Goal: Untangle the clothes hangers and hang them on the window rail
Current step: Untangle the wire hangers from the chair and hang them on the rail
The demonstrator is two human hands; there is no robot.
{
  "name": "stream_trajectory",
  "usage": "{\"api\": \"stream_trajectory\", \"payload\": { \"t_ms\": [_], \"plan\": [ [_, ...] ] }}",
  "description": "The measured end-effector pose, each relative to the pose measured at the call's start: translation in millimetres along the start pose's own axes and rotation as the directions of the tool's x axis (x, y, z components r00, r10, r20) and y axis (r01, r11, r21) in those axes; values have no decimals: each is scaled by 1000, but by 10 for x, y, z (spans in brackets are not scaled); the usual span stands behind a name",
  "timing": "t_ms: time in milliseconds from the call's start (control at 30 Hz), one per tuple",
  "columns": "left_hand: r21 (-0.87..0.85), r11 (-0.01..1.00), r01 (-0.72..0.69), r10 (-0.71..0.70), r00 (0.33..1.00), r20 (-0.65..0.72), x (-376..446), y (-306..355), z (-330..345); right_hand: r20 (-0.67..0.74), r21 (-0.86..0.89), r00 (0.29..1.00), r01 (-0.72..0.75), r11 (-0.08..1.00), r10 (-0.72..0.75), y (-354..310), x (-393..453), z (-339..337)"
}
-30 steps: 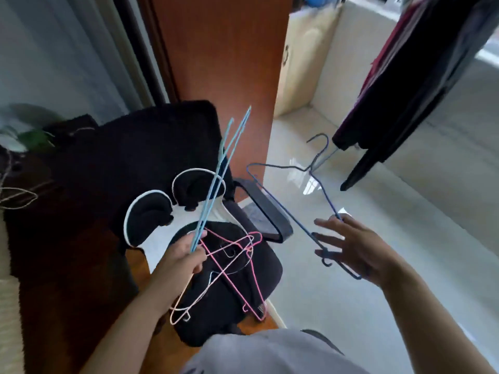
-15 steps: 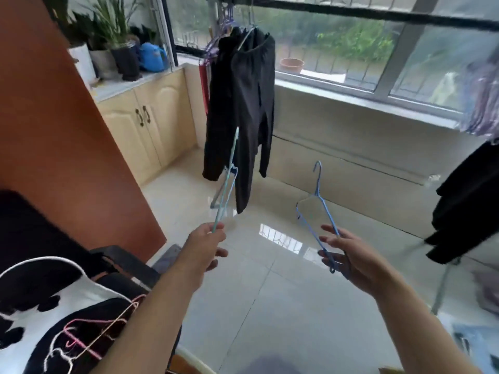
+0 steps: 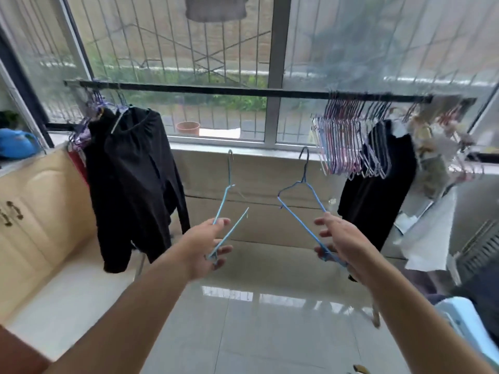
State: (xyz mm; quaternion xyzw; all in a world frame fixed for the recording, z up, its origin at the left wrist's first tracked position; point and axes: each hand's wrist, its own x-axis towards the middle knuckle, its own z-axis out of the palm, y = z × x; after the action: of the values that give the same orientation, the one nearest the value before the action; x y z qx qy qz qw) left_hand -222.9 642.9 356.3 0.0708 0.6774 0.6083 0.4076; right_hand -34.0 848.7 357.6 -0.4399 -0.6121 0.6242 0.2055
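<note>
one hanger per hand, below the window rail (image 3: 243, 92)

left hand (image 3: 205, 248) pinches the light blue hanger (image 3: 226, 209), right hand (image 3: 337, 238) the darker blue hanger (image 3: 302, 201); hooks up, apart, ready for hanging.

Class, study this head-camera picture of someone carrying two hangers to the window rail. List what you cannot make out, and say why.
- Bunch of empty hangers on the window rail: motion blur makes them impossible to count.
- Lower corner of the dark blue hanger: hidden behind the right hand.
- Pale blue hanger: its bottom is covered by the left hand.
- Grey garment outside: cut off by the top edge.
</note>
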Motion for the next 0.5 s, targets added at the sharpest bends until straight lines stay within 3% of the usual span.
{"api": "stream_trajectory", "payload": {
  "t_ms": [267, 500],
  "plan": [
    [37, 976, -216, 213, 974, 76, 1183, 1296, 107, -30, 97, 998, 65, 993, -62, -1150, 939, 327],
    [93, 959, -268, 261, 962, 81, 1856, 1721, 181, -157, 161, 986, 89, 983, -64, -1018, 1597, 452]
  ]
}}
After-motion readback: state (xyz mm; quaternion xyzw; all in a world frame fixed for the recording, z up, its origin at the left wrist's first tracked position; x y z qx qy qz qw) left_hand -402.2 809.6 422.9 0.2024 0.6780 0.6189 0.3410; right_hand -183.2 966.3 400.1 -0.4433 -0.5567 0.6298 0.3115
